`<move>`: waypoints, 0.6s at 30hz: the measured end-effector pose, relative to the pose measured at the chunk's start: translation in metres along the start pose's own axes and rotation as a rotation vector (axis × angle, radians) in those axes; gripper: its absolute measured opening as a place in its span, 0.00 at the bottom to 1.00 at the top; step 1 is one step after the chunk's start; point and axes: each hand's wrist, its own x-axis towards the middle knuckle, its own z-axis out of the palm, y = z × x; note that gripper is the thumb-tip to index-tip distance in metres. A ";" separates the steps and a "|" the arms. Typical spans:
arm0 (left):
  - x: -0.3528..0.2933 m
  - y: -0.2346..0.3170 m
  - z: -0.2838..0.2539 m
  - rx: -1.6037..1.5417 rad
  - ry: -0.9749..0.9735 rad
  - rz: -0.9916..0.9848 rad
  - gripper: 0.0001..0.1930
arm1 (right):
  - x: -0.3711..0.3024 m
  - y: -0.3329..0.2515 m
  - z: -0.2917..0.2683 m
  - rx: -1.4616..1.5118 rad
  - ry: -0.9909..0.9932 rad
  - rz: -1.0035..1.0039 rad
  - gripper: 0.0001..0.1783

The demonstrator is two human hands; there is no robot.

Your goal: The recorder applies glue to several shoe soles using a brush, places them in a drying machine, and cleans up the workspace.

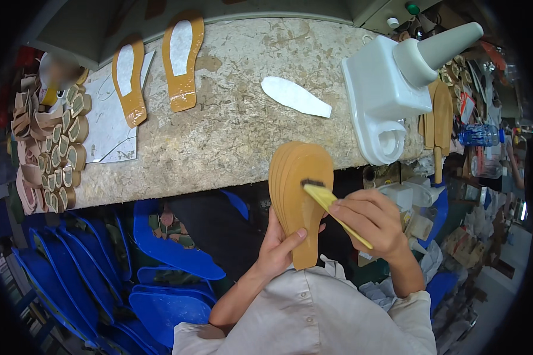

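Yellow brush, one (white-patched insoles, two)

Blue plastic items crowd the lower left; a blue-capped bottle sits far right.

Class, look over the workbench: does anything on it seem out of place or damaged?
One white insert lies loose left of the white pot, whereas similar ones sit on two tan insoles farther left. The bench top looks blotchy and worn.

Tan insoles, black-bristled yellow brush
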 end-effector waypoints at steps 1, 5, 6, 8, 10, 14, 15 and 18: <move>0.001 -0.001 0.000 0.003 0.000 0.000 0.37 | 0.005 0.002 -0.001 0.002 0.001 -0.002 0.18; 0.001 0.001 -0.005 0.016 -0.014 -0.013 0.36 | 0.029 0.019 0.007 0.198 0.151 0.305 0.11; 0.001 0.001 -0.006 0.017 -0.016 -0.016 0.36 | 0.031 0.027 0.012 0.188 0.242 0.393 0.10; 0.002 0.002 -0.007 0.024 -0.018 -0.018 0.36 | 0.034 0.031 0.008 0.125 0.315 0.499 0.11; 0.002 0.002 -0.008 0.007 -0.011 -0.022 0.36 | 0.024 0.027 0.008 0.242 0.314 0.477 0.10; 0.000 0.001 -0.005 -0.007 0.058 -0.044 0.39 | 0.010 0.032 0.009 0.204 0.299 0.505 0.10; 0.000 0.001 -0.005 -0.007 0.057 -0.048 0.39 | 0.007 0.036 0.008 0.098 0.360 0.524 0.11; 0.000 0.005 -0.004 -0.052 0.025 -0.063 0.36 | 0.003 0.032 0.001 0.234 0.359 0.472 0.12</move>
